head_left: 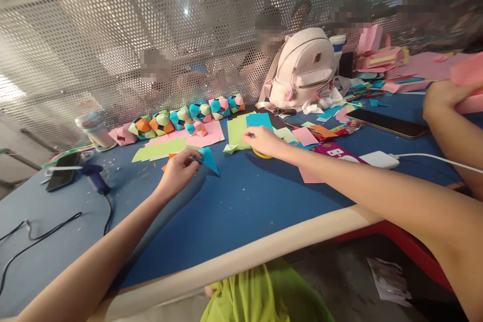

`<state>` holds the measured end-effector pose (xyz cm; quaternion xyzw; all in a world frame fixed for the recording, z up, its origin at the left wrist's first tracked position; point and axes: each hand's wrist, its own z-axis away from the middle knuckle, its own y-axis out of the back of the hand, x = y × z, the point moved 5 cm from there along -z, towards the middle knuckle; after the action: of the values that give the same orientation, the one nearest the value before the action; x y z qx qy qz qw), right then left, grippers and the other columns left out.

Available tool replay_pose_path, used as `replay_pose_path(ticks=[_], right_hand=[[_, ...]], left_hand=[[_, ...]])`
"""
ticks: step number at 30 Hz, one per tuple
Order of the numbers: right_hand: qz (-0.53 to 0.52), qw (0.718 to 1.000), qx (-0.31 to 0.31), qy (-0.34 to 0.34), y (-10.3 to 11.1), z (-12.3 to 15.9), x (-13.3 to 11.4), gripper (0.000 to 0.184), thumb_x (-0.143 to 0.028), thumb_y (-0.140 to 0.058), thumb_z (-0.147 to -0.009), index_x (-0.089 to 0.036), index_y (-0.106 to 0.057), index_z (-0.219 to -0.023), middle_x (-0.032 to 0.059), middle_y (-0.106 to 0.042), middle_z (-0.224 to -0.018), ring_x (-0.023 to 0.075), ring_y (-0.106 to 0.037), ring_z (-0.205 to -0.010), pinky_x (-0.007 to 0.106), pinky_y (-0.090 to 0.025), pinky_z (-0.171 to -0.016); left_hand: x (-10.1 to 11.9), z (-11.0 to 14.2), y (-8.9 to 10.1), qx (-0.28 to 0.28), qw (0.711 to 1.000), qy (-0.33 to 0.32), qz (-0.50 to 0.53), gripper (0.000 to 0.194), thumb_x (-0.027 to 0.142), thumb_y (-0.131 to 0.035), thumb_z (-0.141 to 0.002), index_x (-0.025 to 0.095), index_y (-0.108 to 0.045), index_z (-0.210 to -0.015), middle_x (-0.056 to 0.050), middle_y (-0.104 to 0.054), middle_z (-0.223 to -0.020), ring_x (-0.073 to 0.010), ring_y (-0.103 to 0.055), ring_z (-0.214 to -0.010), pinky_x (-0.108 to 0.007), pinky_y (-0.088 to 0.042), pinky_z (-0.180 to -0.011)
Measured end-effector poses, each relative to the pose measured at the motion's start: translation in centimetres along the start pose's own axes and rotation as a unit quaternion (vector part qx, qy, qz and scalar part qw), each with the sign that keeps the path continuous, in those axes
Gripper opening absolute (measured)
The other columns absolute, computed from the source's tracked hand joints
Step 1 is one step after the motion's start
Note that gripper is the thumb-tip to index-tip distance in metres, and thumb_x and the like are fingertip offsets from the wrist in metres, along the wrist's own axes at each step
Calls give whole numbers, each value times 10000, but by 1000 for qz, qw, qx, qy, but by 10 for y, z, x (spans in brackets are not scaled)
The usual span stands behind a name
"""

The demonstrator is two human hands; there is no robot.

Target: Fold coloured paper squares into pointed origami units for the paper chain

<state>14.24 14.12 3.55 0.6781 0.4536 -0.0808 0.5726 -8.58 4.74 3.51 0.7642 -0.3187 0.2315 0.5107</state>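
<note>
Blue, flat, messy table point(245, 221).
Left hand point(184, 163) pinches a folded, sky-blue paper triangle point(210, 161) above it; squeezing too hard might bend the paper. Right hand point(261, 142) is by flat, blue paper point(259, 119); I can't tell its grip.

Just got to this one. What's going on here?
A person is working with coloured paper at a blue table. The left hand holds a blue paper piece. The right hand is by the light green sheets and blue sheets; whether it grips anything is unclear. Multicoloured folded paper balls stand in a row behind, left of a pale backpack.
</note>
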Motion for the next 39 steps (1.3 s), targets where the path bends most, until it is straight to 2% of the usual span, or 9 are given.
replay_pose_path(ticks=[4, 9, 15, 18, 22, 28, 32, 35, 39], right_hand=[[-93, 995, -34, 0, 5, 21, -10, 230, -334, -528, -867, -150, -661, -829, 44, -654, -782, 146, -565, -708, 267, -389, -683], [-268, 955, -122, 28, -11, 44, -42, 384, -486, -626, -775, -160, -613, -976, 20, -614, -881, 141, -551, -788, 253, -406, -697], [-267, 962, -40, -32, -13, 40, -30, 463, -463, -605, -784, -207, -297, -553, -84, -236, -516, 71, -239, -498, 251, -176, -487], [-309, 949, -9, -61, -11, 36, -16, 474, -447, -605, -781, -215, -260, -554, -87, -215, -502, 72, -214, -482, 257, -161, -482], [-350, 933, -38, -73, -17, 37, -9, 402, -472, -607, -767, -211, -371, -571, -67, -362, -503, 92, -360, -482, 250, -285, -508], [-189, 981, 29, 7, -9, 47, -20, 425, -358, -566, -814, -202, -287, -534, -73, -225, -509, 76, -240, -508, 250, -186, -477], [-192, 981, -2, 28, -10, 52, -26, 300, -306, -561, -831, -171, -460, -583, -57, -375, -532, 80, -343, -516, 236, -245, -478], [-208, 978, -23, 11, -9, 49, -22, 89, -232, -615, -786, -153, -636, -822, -7, -607, -694, 115, -515, -620, 234, -372, -548], [-191, 978, -79, -18, -12, 42, -13, 220, -99, -624, -734, -150, -664, -944, 16, -680, -824, 129, -591, -729, 231, -431, -625]], left_hand=[[33, 20, 7, 42, 997, -63, -5, 105, 224, -517, -764, 188, -596, -824, -39, -650, -920, -157, -638, -716, -313, -502, -714], [69, 35, -13, 38, 990, -139, -7, 100, 177, -512, -813, 190, -606, -842, -42, -649, -891, -157, -632, -781, -281, -504, -713], [73, 38, -26, 36, 979, -199, -11, 162, 97, -499, -795, 191, -630, -793, -62, -649, -991, -180, -620, -944, -293, -511, -755], [62, 37, -27, 9, 988, -155, 15, 181, 104, -512, -769, 190, -667, -734, -70, -627, -1095, -201, -623, -987, -340, -518, -835], [43, 29, -29, 27, 985, 18, 169, 144, 257, -560, -808, 176, -679, -793, -77, -599, -1086, -217, -638, -943, -351, -555, -766], [48, 19, -59, -8, 887, 189, 421, 353, 464, -658, -758, 157, -569, -909, -44, -617, -885, -180, -644, -745, -350, -548, -665], [58, 22, -70, -62, 916, 174, 356, 221, 229, -674, -714, 159, -561, -891, 3, -632, -777, -123, -591, -672, -251, -489, -621], [59, 21, -69, -98, 945, 144, 276, 98, 173, -594, -722, 170, -555, -811, 38, -583, -645, -113, -543, -577, -237, -450, -553], [54, 18, -67, -169, 952, 153, 203, 147, 192, -576, -707, 165, -591, -850, 34, -580, -633, -114, -514, -538, -223, -393, -475]])
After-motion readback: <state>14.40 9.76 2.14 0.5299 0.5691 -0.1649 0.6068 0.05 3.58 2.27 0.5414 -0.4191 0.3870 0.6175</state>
